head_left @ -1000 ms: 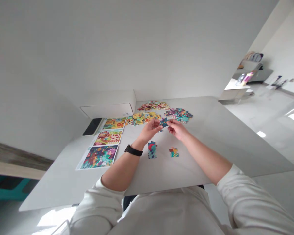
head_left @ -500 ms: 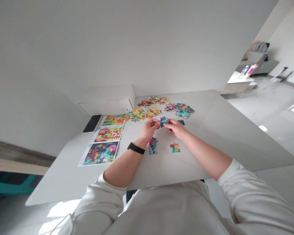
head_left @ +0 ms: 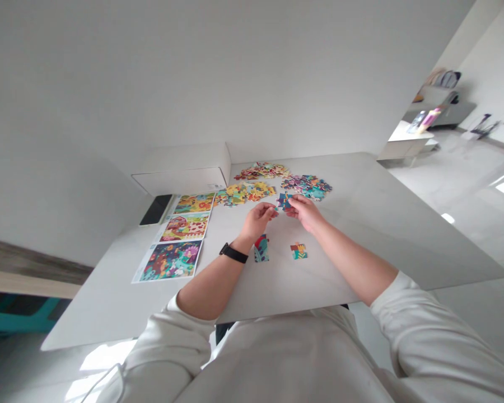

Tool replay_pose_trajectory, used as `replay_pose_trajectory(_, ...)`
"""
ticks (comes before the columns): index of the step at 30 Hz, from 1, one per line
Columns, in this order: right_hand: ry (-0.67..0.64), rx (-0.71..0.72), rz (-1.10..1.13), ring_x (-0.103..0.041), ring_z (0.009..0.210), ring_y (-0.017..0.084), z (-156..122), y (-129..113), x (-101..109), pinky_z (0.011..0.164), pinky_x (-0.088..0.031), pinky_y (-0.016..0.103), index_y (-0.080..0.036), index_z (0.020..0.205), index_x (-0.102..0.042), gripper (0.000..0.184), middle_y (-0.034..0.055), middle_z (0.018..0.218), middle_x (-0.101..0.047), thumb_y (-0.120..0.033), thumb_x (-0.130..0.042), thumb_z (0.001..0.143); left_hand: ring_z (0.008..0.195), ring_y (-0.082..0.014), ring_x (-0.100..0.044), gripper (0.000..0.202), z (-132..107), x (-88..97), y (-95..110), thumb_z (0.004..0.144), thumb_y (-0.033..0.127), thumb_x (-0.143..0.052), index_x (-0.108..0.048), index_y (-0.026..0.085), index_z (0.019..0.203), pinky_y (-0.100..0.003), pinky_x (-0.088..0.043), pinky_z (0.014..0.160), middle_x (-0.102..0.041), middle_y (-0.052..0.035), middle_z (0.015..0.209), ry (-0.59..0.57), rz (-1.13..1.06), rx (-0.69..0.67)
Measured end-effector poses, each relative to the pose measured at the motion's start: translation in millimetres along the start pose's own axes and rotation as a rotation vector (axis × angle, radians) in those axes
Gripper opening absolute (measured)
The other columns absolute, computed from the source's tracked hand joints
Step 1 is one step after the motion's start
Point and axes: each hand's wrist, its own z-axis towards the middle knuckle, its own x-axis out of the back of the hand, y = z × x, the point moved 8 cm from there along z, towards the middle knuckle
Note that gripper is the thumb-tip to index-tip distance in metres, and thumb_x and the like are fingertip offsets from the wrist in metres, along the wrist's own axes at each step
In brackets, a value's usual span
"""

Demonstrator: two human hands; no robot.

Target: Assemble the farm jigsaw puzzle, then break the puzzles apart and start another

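Both my hands are raised over the middle of the white table (head_left: 382,224). My right hand (head_left: 304,211) pinches a small blue puzzle piece (head_left: 283,201) between thumb and fingers. My left hand (head_left: 258,219), with a black watch on its wrist, has its fingers curled and its fingertips right next to that piece; whether it still touches it I cannot tell. Below my hands lie two small joined puzzle sections, a red and teal section (head_left: 261,249) and an orange and teal section (head_left: 298,251).
Three heaps of loose pieces lie beyond my hands: a yellow heap (head_left: 243,194), a reddish heap (head_left: 262,170) and a teal heap (head_left: 307,186). Three picture cards (head_left: 185,226) lie in a column at the left, with a black phone (head_left: 155,209) and a white box (head_left: 185,168) behind them.
My hands held the blue piece together earlier. Now my right hand has carried it slightly up and away, and my left fingers have loosened beside it.
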Motion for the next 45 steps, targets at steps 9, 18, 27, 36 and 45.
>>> replay_pose_trajectory(9,-0.128,0.137,-0.31,-0.061,0.068,0.016,-5,3,-13,0.065,-0.051,0.029,-0.027,0.097,-0.08,0.041,-0.0018,0.075,-0.071,-0.06,-0.084,0.075,0.075,-0.0145,-0.068,0.049,-6,-3.0,15,0.086,0.05,-0.086,-0.069,0.017,0.119,-0.028,-0.054,0.074,-0.071,-0.0022,0.083,-0.029,0.051,-0.1)
replay_pose_trajectory(18,-0.192,0.066,-0.211,-0.07,0.076,0.018,-13,4,-26,0.069,-0.056,0.029,-0.025,0.097,-0.071,0.038,-0.0004,0.08,-0.075,-0.048,-0.089,0.072,0.072,-0.0143,-0.07,0.045,-2,8.0,7,0.082,0.048,-0.089,-0.066,0.017,0.106,-0.027,-0.053,0.071,-0.073,-0.0013,0.077,0.047,-0.069,-0.054)
replay_pose_trajectory(27,-0.122,0.057,-0.277,-0.07,0.076,0.018,-4,8,-15,0.068,-0.052,0.029,-0.026,0.108,-0.06,0.044,-0.0028,0.08,-0.072,-0.048,-0.083,0.078,0.073,-0.0149,-0.071,0.045,0,8.0,2,0.082,0.053,-0.088,-0.068,0.017,0.1,-0.029,-0.057,0.073,-0.077,-0.0041,0.082,0.081,-0.068,-0.028)
replay_pose_trajectory(36,-0.106,0.144,-0.38,-0.065,0.07,0.016,-4,-2,-13,0.064,-0.048,0.028,-0.025,0.108,-0.059,0.038,-0.0045,0.075,-0.067,-0.047,-0.075,0.082,0.094,-0.0197,-0.075,0.033,-4,13.8,16,0.094,0.045,-0.078,-0.068,0.019,0.111,-0.034,-0.061,0.084,-0.077,-0.0105,0.109,0.124,0.215,-0.168)
replay_pose_trajectory(45,-0.162,0.169,-0.489,-0.06,0.063,0.014,1,-3,-11,0.063,-0.047,0.027,-0.024,0.112,-0.063,0.031,-0.0033,0.076,-0.071,-0.041,-0.072,0.088,0.125,-0.0254,-0.069,0.037,-18,1.6,44,0.094,0.031,-0.08,-0.064,0.024,0.127,-0.045,-0.059,0.104,-0.073,-0.0116,0.131,0.051,0.627,-0.507)
